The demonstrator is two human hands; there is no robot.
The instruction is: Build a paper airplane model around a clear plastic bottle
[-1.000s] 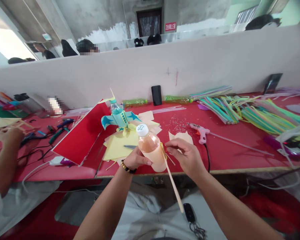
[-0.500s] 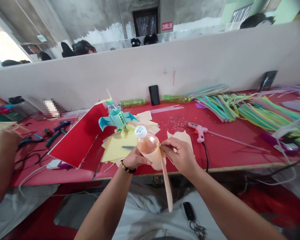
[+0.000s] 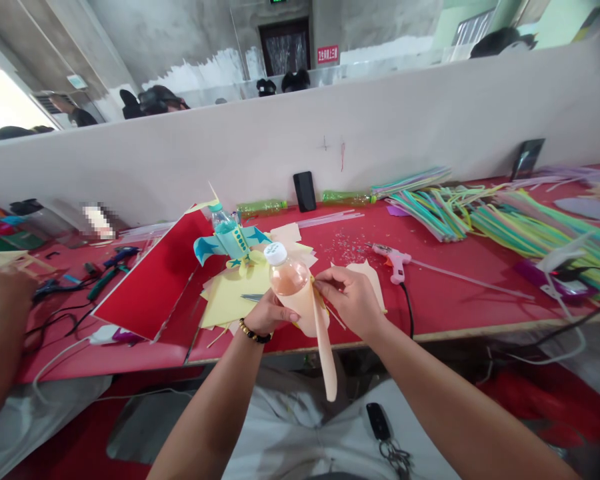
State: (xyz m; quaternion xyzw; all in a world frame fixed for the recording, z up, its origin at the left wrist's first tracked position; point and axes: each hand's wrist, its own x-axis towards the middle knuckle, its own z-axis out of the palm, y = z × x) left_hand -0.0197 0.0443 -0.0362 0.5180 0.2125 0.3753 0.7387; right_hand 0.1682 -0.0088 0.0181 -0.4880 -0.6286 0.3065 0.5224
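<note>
A red counter runs across the view against a low white partition. Beyond that are concrete walls, a dark doorway and a small red sign. Bundles of colored plastic straws lie at the right of the counter, with a pink glue gun near them. A black phone and two green plastic bottles stand along the partition. Toward the left lie a red card sheet and yellow paper, with a teal-decorated bottle model on top.

The plastic bottle, partly wrapped in peach paper, is tilted above the counter's front edge, between the hands. The left hand grips it from below, while the right hand pinches the paper at its side. The two hands are close together. At far left, a co-worker's hand is separate from them.
</note>
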